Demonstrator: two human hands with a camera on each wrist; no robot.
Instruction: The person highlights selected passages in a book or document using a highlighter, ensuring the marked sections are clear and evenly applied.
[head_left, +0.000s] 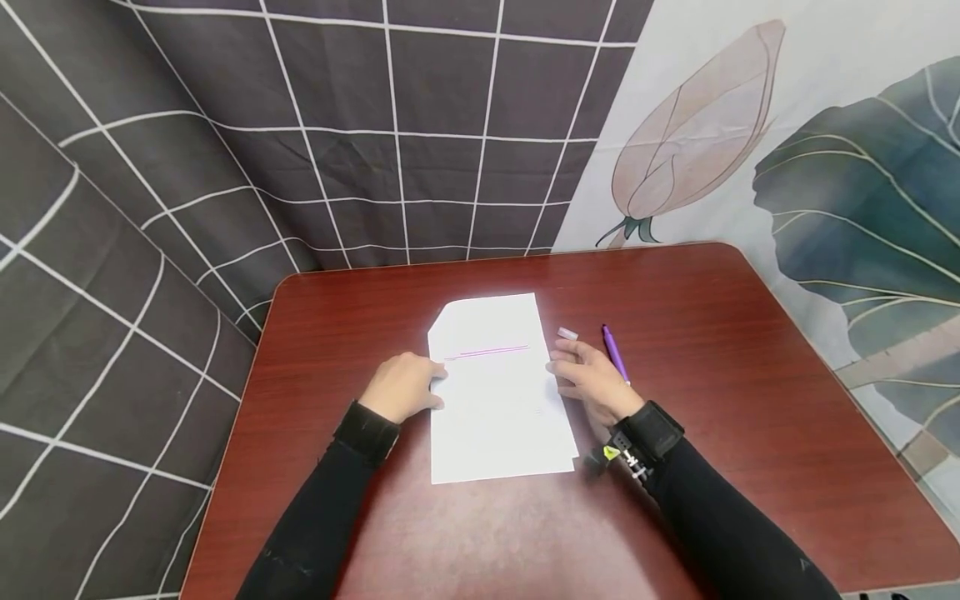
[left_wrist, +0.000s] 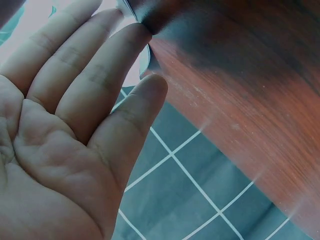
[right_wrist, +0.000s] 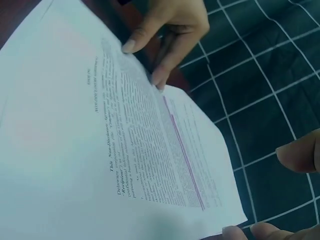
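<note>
Printed paper sheets (head_left: 498, 417), seemingly stacked, lie on the table with a slight offset at the lower right corner. Purple lines (right_wrist: 185, 155) mark part of the small print. At the left edge of the paper, my left hand (head_left: 402, 387) rests its fingertips; the left wrist view shows those fingers (left_wrist: 95, 75) nearly straight. My right hand (head_left: 592, 379) is at the opposite edge, fingers loosely extended, its fingertips (right_wrist: 232, 233) at the paper's border. Just beyond this hand lie a purple marker (head_left: 615, 354) and a small pale cap-like piece (head_left: 567, 333).
The reddish-brown wooden table (head_left: 750, 400) has rounded far corners. Dark cloth with a white grid (head_left: 442, 92) hangs behind and to the left. A pale cloth with a plant print (head_left: 697, 133) hangs at the right.
</note>
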